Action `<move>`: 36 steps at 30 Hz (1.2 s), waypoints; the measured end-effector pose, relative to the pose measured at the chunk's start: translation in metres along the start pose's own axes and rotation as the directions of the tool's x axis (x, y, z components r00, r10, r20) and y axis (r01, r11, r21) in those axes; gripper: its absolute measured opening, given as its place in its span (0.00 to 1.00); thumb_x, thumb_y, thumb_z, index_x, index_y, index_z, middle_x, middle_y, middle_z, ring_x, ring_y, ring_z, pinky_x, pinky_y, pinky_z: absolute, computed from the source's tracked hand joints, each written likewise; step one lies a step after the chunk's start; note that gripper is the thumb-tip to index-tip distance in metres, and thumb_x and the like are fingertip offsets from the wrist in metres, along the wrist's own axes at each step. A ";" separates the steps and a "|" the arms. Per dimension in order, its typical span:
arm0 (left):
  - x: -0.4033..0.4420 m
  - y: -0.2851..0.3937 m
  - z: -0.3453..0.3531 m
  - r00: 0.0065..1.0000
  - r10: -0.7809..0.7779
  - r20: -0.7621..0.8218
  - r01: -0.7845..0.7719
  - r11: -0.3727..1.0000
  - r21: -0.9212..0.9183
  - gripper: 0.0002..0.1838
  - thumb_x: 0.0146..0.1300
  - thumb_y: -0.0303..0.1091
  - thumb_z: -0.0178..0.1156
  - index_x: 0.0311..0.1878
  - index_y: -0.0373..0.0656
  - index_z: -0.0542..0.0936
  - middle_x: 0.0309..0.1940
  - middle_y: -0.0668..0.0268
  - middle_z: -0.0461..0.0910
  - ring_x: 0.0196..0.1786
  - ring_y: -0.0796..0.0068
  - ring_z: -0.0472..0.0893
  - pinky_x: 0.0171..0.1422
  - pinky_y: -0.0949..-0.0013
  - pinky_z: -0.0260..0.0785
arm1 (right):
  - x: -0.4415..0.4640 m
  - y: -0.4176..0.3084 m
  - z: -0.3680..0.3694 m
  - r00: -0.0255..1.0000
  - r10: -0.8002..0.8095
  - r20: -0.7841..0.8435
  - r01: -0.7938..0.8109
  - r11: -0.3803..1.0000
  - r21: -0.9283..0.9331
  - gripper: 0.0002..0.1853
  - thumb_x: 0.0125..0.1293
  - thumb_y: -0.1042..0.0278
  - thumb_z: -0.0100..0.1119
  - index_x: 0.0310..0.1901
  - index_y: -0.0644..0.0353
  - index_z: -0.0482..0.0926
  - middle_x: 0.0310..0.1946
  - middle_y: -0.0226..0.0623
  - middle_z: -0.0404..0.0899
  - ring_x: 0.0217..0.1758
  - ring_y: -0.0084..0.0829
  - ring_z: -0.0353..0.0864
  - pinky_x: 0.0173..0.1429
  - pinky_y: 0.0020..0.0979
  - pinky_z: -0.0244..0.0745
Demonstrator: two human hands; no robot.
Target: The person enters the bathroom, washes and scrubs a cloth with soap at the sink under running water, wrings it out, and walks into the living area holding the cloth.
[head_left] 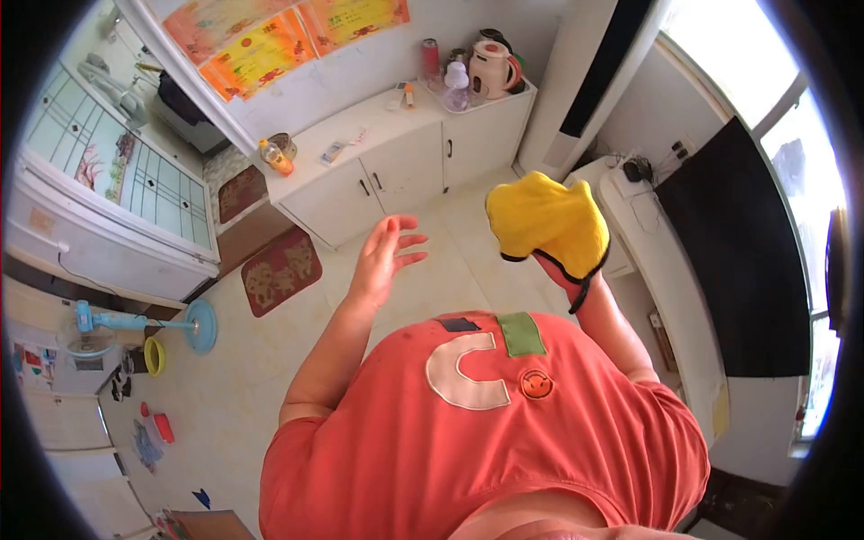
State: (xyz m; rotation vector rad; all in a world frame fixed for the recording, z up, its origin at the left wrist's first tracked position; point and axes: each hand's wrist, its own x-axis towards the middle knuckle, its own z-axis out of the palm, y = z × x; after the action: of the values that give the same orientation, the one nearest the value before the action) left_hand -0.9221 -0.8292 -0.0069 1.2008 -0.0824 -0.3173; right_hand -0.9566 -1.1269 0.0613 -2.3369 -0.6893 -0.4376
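Observation:
My left hand [385, 257] is raised in front of my chest with its fingers apart and nothing in them. On the other side, my right hand [560, 274] carries a yellow cloth [547, 218] with black edging. The cloth drapes over the hand and hides its fingers, so only the lower part of the hand and the wrist show. A gap of bare floor tiles lies between the two hands.
A white cabinet [403, 173] along the wall bears an orange drink bottle [276, 157], a kettle [493, 70] and a red can [430, 56]. A black television [742, 261] stands right. Left are a floor mat [282, 272] and a blue fan [200, 326].

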 end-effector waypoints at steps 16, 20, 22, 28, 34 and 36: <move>0.046 0.009 0.024 0.982 0.190 -0.014 -0.190 0.981 -0.028 0.17 0.67 0.41 0.60 0.50 0.38 0.77 0.43 0.69 0.80 0.45 0.81 0.77 0.50 0.73 0.68 | -0.060 0.078 0.067 0.787 0.566 0.245 -0.046 -0.342 0.939 0.22 0.68 0.58 0.53 0.61 0.58 0.70 0.57 0.39 0.75 0.58 0.39 0.76 0.61 0.43 0.72; 0.052 0.010 0.023 0.966 0.257 -0.009 -0.241 0.916 0.322 0.14 0.67 0.37 0.58 0.47 0.35 0.77 0.42 0.68 0.80 0.45 0.80 0.77 0.51 0.72 0.68 | -0.066 0.083 0.068 0.693 0.650 0.313 -0.044 -0.395 0.918 0.21 0.69 0.58 0.51 0.58 0.60 0.72 0.54 0.42 0.77 0.54 0.41 0.79 0.57 0.45 0.75; 0.056 0.010 0.031 0.999 0.033 -0.027 -0.034 0.999 -0.012 0.15 0.66 0.35 0.57 0.52 0.35 0.76 0.46 0.65 0.79 0.48 0.77 0.77 0.54 0.71 0.69 | -0.065 0.083 0.066 0.621 0.702 0.348 -0.039 -0.416 0.908 0.19 0.70 0.58 0.48 0.56 0.62 0.74 0.51 0.44 0.79 0.49 0.43 0.81 0.53 0.47 0.78; 0.083 -0.014 0.040 0.998 -0.057 0.015 0.058 0.992 -0.110 0.22 0.69 0.28 0.48 0.66 0.39 0.69 0.59 0.63 0.73 0.59 0.73 0.73 0.65 0.69 0.64 | -0.056 0.092 0.050 0.589 0.688 0.424 -0.127 -0.439 0.889 0.20 0.71 0.58 0.44 0.57 0.60 0.75 0.50 0.39 0.81 0.48 0.36 0.83 0.51 0.40 0.80; 0.096 0.003 0.084 0.873 0.403 0.274 -0.485 0.666 0.567 0.19 0.71 0.28 0.45 0.64 0.42 0.70 0.59 0.62 0.73 0.59 0.71 0.73 0.66 0.69 0.62 | -0.065 0.102 0.048 0.583 0.663 0.469 -0.122 -0.499 0.858 0.21 0.69 0.52 0.48 0.52 0.60 0.77 0.45 0.39 0.82 0.44 0.35 0.84 0.48 0.39 0.81; 0.099 0.009 0.107 0.831 0.429 0.354 -0.531 0.423 0.734 0.17 0.71 0.29 0.47 0.61 0.43 0.72 0.52 0.58 0.77 0.53 0.65 0.77 0.60 0.66 0.66 | -0.061 0.092 0.038 0.624 0.598 0.504 -0.134 -0.553 0.822 0.22 0.69 0.49 0.51 0.52 0.60 0.76 0.47 0.39 0.82 0.45 0.34 0.84 0.49 0.38 0.81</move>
State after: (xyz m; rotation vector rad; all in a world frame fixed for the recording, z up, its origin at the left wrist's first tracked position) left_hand -0.8507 -0.9507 0.0297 2.0200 -0.7503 0.2275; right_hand -0.9472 -1.1832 -0.0404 -0.4629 0.3327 0.2676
